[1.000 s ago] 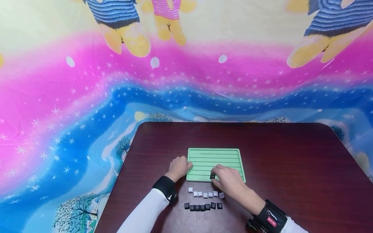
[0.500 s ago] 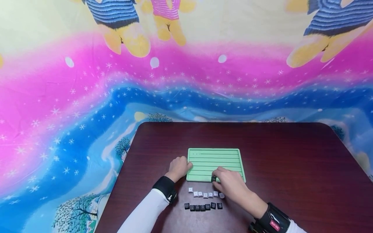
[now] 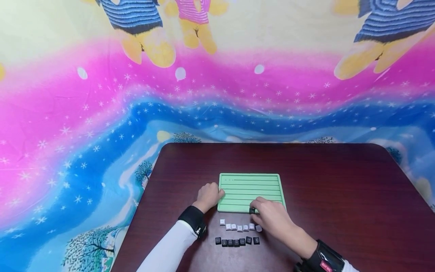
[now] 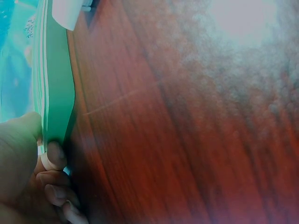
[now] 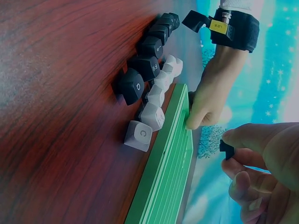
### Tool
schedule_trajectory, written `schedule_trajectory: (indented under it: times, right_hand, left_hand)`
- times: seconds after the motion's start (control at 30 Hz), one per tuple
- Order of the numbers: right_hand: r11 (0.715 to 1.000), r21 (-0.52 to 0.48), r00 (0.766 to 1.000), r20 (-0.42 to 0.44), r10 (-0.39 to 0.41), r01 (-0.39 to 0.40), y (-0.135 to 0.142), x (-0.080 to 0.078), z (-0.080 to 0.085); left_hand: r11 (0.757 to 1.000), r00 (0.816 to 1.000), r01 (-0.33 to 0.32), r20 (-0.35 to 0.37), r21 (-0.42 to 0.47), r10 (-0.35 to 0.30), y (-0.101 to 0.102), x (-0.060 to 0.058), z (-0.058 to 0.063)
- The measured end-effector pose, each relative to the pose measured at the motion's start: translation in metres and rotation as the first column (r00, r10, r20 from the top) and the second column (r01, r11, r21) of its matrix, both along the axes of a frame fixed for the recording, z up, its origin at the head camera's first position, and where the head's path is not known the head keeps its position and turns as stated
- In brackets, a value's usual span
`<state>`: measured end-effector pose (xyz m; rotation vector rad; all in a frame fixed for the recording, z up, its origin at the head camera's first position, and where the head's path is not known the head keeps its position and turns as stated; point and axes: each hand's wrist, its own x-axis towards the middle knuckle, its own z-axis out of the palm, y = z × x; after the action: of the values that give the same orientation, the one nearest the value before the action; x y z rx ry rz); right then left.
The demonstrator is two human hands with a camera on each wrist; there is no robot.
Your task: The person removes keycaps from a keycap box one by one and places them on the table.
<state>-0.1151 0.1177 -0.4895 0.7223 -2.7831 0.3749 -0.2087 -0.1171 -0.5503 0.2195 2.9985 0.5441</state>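
A pale green ridged board [image 3: 238, 191] lies on the table. My left hand [image 3: 208, 197] grips its left edge; in the left wrist view the thumb is on top and curled fingers [image 4: 56, 156] are against the side. Over the board's near edge, right of its middle, my right hand [image 3: 272, 217] pinches a black keycap [image 5: 226, 149] between thumb and finger. That keycap is held above the board in the right wrist view. Nearer me lies an uneven row of white keycaps [image 3: 239, 228], and beyond that a row of black keycaps [image 3: 236, 243].
The dark wood table [image 3: 340, 196] reaches back to a printed cloth [image 3: 217, 83] with snowflakes and bears. Black bands [image 3: 192, 221] with small cameras are strapped round both wrists. The rightmost white keycap [image 3: 258, 228] sits close beside the right hand.
My right hand has moved slightly right and nearer to me with the black keycap, from over the board to its near edge. The left hand has stayed put.
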Motion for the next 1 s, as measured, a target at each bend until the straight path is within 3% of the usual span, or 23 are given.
schedule_trajectory:
  times: [0.5, 1.0]
  right_hand:
    - [0.999, -0.011, 0.999, 0.001, 0.040, -0.040, 0.007, 0.009, -0.003]
    - [1.000, 0.010, 0.999, 0.029, 0.023, -0.024, 0.016, 0.026, -0.015]
  left_hand:
    - [1.000, 1.000, -0.006, 0.016, -0.007, 0.006, 0.000, 0.000, 0.000]
    - [1.000, 1.000, 0.000, 0.002, -0.007, 0.000, 0.000, 0.000, 0.002]
